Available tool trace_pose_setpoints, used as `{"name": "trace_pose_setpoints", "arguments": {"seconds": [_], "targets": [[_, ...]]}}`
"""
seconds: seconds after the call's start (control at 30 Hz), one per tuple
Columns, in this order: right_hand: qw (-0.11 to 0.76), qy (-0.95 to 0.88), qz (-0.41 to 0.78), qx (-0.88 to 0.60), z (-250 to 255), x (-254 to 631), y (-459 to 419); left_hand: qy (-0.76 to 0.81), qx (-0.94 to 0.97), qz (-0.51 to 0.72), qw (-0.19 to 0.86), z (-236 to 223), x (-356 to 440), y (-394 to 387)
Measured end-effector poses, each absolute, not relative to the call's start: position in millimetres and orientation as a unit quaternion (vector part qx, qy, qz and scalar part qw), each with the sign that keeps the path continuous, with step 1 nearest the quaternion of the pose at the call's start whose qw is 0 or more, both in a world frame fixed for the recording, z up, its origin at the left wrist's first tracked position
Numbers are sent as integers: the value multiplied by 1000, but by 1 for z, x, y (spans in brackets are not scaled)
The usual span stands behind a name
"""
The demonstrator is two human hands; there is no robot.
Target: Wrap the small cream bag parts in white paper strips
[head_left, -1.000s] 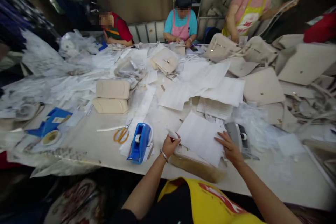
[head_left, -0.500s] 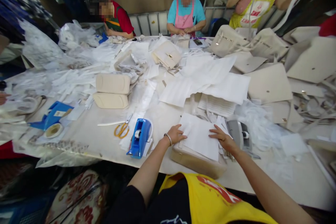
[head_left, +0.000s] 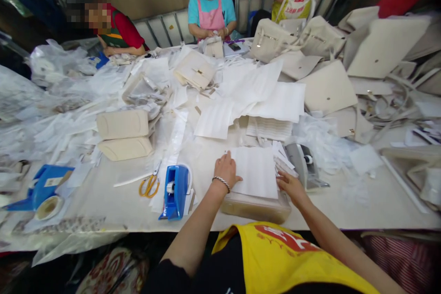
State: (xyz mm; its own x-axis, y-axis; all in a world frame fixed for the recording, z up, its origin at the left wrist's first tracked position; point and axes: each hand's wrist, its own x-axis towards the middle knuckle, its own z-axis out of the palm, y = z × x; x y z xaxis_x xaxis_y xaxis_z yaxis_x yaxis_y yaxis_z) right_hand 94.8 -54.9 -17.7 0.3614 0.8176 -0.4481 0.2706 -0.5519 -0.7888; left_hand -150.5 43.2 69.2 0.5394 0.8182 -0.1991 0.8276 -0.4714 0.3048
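Note:
A white foam sheet (head_left: 255, 172) lies over a beige bag (head_left: 257, 209), which rests on its side near the front edge of the table. My left hand (head_left: 225, 171), with a bracelet at the wrist, lies on the left edge of the sheet, thumb spread away from the fingers. At the sheet's right edge is my right hand (head_left: 290, 186), its fingers apart and touching or close to the edge. White paper strips (head_left: 283, 158) lie just beyond the right fingers, beside a grey tape dispenser (head_left: 305, 167).
A blue tape dispenser (head_left: 175, 193) and orange-handled scissors (head_left: 149, 186) are left of the bag. Stacked foam sheets (head_left: 268, 101) lie behind it. Beige bags (head_left: 327, 87) pile up at right. Another blue dispenser (head_left: 43, 186) sits far left. Co-workers (head_left: 211, 9) are across the table.
My left hand has shifted forward along the sheet's left edge. My right hand has come off the sheet's top to its right edge. The sheet lies straighter; the view has turned right.

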Motion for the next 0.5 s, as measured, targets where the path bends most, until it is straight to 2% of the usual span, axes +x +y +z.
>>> {"name": "trace_pose_setpoints", "arguments": {"seconds": [0.07, 0.13, 0.3, 0.5], "targets": [[321, -340, 490, -735, -19, 92, -59, 336, 913, 11, 230, 71, -128, 35], [309, -347, 502, -729, -18, 90, -58, 241, 926, -37, 288, 66, -109, 27], [296, -326, 537, -719, -10, 86, -43, 247, 926, -74, 276, 45, -91, 17], [320, -285, 628, -649, -7, 86, -35, 228, 937, -95, 246, 49, -83, 27]]}}
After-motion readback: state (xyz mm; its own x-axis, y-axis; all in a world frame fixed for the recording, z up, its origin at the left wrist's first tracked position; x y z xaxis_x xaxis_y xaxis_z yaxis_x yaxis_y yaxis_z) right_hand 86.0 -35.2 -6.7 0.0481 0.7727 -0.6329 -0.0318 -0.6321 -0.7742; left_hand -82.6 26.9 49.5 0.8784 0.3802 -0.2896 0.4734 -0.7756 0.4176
